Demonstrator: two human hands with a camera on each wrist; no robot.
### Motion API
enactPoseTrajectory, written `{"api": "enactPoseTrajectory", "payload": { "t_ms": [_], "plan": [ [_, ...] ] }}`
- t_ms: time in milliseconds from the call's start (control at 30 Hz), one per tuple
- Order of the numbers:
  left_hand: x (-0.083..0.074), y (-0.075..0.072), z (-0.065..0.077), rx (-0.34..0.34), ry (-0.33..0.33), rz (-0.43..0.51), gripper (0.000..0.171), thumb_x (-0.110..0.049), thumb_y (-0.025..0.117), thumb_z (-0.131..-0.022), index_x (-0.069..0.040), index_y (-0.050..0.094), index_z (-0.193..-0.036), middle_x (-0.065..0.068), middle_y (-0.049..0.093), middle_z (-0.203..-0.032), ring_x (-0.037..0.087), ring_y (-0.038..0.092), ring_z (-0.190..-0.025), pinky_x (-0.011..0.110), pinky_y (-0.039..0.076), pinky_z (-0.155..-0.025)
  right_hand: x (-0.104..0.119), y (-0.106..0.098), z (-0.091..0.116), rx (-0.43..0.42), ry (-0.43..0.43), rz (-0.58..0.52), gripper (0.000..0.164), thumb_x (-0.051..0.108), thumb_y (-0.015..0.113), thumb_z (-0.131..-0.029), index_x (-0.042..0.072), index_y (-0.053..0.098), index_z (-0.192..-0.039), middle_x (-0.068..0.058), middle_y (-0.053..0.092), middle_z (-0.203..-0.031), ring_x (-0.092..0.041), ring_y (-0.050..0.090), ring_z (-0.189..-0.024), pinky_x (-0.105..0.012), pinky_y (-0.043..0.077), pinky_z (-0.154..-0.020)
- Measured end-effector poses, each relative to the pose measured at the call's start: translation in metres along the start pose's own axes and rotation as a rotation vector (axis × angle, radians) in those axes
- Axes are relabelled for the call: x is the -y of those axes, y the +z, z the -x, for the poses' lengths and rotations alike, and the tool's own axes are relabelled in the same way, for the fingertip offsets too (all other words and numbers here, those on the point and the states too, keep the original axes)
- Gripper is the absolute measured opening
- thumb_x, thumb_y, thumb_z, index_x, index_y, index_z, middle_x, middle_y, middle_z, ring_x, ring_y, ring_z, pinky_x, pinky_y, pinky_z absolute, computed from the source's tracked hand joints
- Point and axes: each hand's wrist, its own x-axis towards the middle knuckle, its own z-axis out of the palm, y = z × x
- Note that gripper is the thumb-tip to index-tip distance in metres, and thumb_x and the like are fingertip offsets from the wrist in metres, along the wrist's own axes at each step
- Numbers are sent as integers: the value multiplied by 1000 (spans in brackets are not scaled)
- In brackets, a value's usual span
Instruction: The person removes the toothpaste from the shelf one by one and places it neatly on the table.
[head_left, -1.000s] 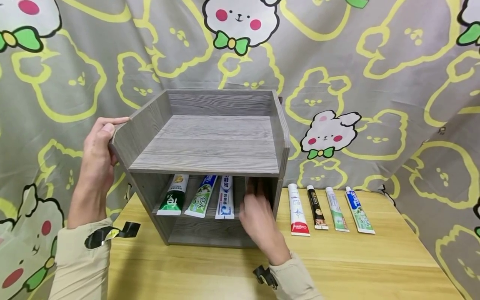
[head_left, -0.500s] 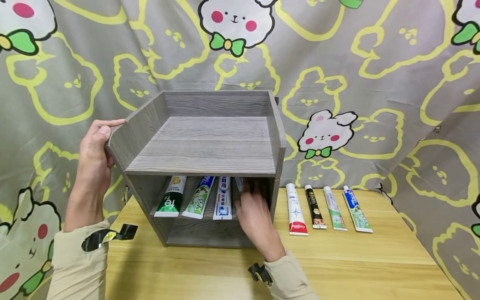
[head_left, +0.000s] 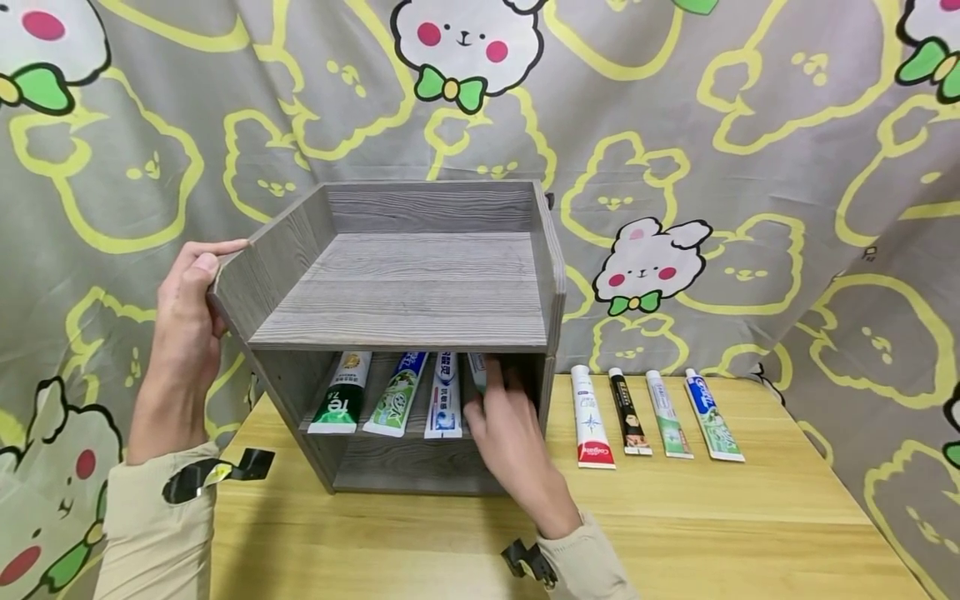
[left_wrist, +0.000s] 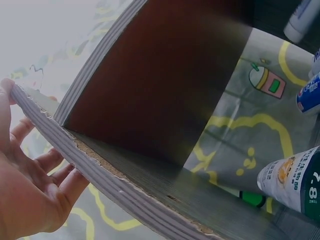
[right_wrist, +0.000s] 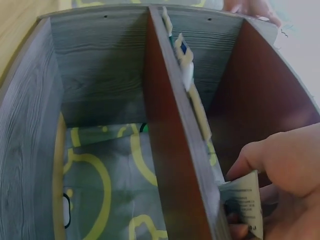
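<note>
A grey wood-grain shelf unit [head_left: 405,292] stands on the table. At its upper left side panel, my left hand [head_left: 183,325] grips the front edge, thumb on one side and fingers on the other. My right hand [head_left: 513,442] reaches into the right end of the middle compartment. It pinches a toothpaste tube [right_wrist: 245,202] by its flat end; most of that tube is hidden. To the hand's left lie a green-and-white toothpaste tube [head_left: 342,396], a blue-and-green tube [head_left: 397,396] and a white-and-blue tube [head_left: 445,400], flat ends at the shelf's front edge.
Right of the unit, a red-and-white tube [head_left: 592,417], a black tube [head_left: 630,412], a white-and-green tube [head_left: 669,417] and a blue-green tube [head_left: 714,417] lie in a row on the wooden table [head_left: 750,517]. A patterned curtain [head_left: 525,217] hangs close behind.
Inside the compartment the right hand has shifted slightly left, and part of its tube has come into view beside the fingers. The left hand keeps its grip on the panel.
</note>
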Motion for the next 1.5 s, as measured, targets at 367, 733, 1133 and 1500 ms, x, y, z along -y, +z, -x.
{"api": "enactPoseTrajectory", "payload": {
  "t_ms": [367, 733, 1133, 1500],
  "plan": [
    [-1, 1, 0, -10, -9, -7, 31, -24, 53, -103, -6, 70, -120, 5, 63, -77, 11, 52, -55, 21, 36, -44, 2, -13, 5, -3, 10, -151, 64, 4, 68, -89, 12, 49, -150, -12, 66, -100, -19, 60, -76, -35, 53, -66],
    [-2, -1, 1, 5, -15, -13, 31, -25, 53, -103, -6, 69, -121, 6, 63, -80, 12, 54, -58, 21, 39, -46, -1, -18, 18, 86, 95, -457, 63, 2, 67, -85, 29, 55, -140, -11, 62, -121, -20, 60, -91, -36, 54, -72],
    [0, 0, 1, -14, -3, -35, 31, -25, 52, -103, -7, 70, -120, 4, 58, -73, 12, 39, -50, 30, 20, -43, -9, -19, 33, 206, 104, -649, 53, -1, 66, -89, 27, 66, -134, -11, 65, -118, -18, 62, -86, -27, 53, -61],
    [1, -1, -1, 16, 14, -18, 31, -24, 51, -103, -5, 68, -121, 5, 57, -73, 10, 39, -48, 30, 18, -42, -12, -22, 48, 279, 91, -768, 59, -12, 57, -87, 17, 65, -138, -9, 60, -131, -28, 58, -102, -29, 59, -70]
  ]
}}
